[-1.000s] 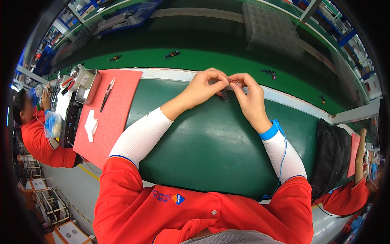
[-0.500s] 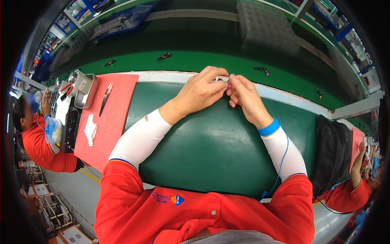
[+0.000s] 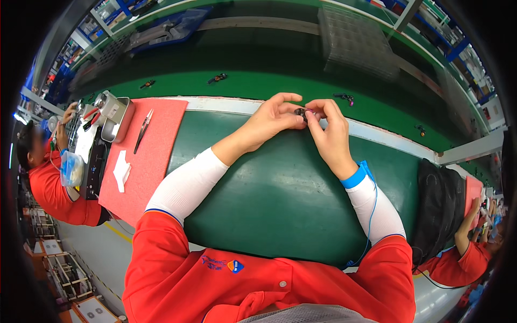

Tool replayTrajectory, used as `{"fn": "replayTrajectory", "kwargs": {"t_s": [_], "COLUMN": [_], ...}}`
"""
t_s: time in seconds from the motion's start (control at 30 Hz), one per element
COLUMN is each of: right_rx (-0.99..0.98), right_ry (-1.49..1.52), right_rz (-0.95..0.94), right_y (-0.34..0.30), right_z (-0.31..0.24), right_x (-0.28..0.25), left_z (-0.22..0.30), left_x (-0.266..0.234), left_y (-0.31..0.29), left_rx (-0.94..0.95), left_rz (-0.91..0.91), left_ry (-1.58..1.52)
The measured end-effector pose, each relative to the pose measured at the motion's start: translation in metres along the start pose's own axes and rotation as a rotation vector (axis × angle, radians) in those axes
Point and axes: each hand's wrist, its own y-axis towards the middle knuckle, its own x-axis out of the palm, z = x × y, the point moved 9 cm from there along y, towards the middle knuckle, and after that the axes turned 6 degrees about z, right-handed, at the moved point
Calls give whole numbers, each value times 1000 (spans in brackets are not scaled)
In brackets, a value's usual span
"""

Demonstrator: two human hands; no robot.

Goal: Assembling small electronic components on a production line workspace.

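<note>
A small black part (image 3: 301,113) with a purple spot sits between my two hands above the near edge of the bench. My left hand (image 3: 269,121) has it pinched from the left, thumb below and index finger stretched over the top. From the right, my right hand (image 3: 331,132) grips the same piece between thumb and fingertips. Much of the part is hidden by the fingers, so its exact kind does not show. A blue wrist strap (image 3: 357,175) with a thin cord circles my right wrist.
Similar small dark parts (image 3: 217,78) lie spaced along the green belt (image 3: 269,83) ahead. On the left, a pink mat (image 3: 156,134) carries tweezers (image 3: 143,131), white paper (image 3: 121,171) and a metal tin (image 3: 117,121). A black bag (image 3: 439,207) lies right; co-workers sit on both sides.
My right hand has turned, its fingers now bent over the part from above. More of the black part shows between my hands. My left thumb has come up against it.
</note>
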Motion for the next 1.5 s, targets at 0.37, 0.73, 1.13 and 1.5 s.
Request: {"fn": "replayTrajectory", "kwargs": {"t_s": [0.37,0.73,1.13,1.5], "right_rx": [162,300,774,918], "right_ry": [134,75,608,712], "right_rz": [62,-68,-195,-222], "right_y": [0,2,-20,-29], "right_z": [20,34,55,59], "right_x": [-4,-2,20,25], "left_z": [-6,-6,-8,-9], "left_x": [5,-3,-4,-3], "left_y": [2,5,4,4], "left_rx": [-96,-46,-53,-30], "left_rz": [-84,-54,-39,-38], "left_ry": [-137,0,-17,-30]}}
